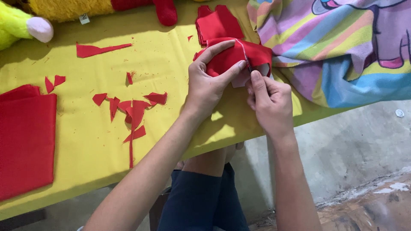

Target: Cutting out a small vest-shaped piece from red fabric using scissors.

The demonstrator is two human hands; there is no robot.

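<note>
Beside red scraps [130,109], both the left hand [207,87] and right hand [269,102] pinch red fabric [233,55].

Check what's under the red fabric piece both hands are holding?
Under the red fabric piece, a pale layer peeks out at its right edge, with the yellow tablecloth below. The left hand and right hand cover the rest.

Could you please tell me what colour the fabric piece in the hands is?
Red; the fabric piece shows best in the head view.
</note>
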